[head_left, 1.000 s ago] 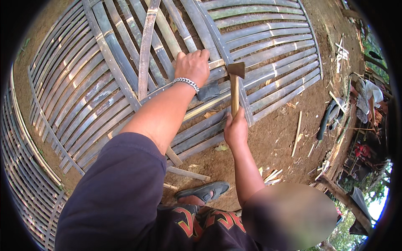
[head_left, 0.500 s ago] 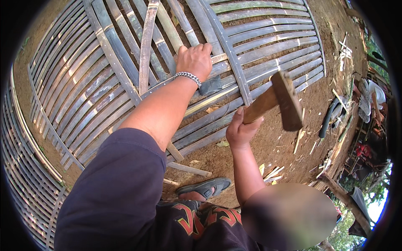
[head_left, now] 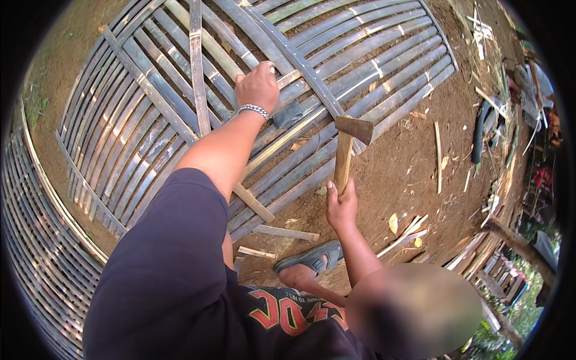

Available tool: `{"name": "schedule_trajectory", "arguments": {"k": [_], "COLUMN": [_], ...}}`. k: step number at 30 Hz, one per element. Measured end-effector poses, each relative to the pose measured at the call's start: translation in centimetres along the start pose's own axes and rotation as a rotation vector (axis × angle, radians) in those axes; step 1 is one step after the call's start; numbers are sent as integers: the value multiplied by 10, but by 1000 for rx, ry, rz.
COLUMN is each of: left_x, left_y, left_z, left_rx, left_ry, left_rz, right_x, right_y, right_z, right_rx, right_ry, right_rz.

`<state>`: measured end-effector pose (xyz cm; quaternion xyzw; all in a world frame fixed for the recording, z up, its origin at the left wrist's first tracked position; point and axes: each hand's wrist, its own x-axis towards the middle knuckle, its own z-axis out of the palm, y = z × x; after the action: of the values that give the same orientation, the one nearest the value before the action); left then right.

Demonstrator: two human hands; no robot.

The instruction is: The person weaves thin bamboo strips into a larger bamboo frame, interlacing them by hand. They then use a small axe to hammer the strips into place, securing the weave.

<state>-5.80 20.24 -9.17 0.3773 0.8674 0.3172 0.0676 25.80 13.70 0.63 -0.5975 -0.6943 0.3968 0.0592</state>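
Below me lies a panel of bamboo slats fastened with cross strips. My left hand, with a chain bracelet at the wrist, is closed over a bamboo crosspiece near the panel's middle; its fingertips are partly hidden. My right hand grips a hatchet by the wooden handle. The hatchet's metal head overlaps the near end of a long nailed strip; I cannot tell whether they touch. A dark flat block sits on the slats beside my left wrist.
Another slatted panel is at the far left. Loose bamboo pieces lie by my sandalled foot. Sticks and a dark curved object rest on the dirt at right, with a post beyond.
The hatchet has swung left, its head now above the strip's end and its handle more upright. My left hand keeps its place on the crosspiece. The view has shifted slightly.
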Motion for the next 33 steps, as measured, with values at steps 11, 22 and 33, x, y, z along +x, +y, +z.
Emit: {"name": "schedule_trajectory", "arguments": {"k": [11, 22, 33], "left_x": [-176, -189, -187], "left_y": [24, 53, 55], "left_z": [-71, -64, -83], "left_rx": [-1424, -1560, -1627], "left_ry": [-566, -848, -878], "left_rz": [-1162, -952, -954], "right_x": [-40, -45, -38], "right_y": [-34, -30, -39], "right_z": [109, 80, 82], "right_rx": [788, 779, 1117], "right_ry": [162, 285, 302], "right_rz": [129, 159, 165]}}
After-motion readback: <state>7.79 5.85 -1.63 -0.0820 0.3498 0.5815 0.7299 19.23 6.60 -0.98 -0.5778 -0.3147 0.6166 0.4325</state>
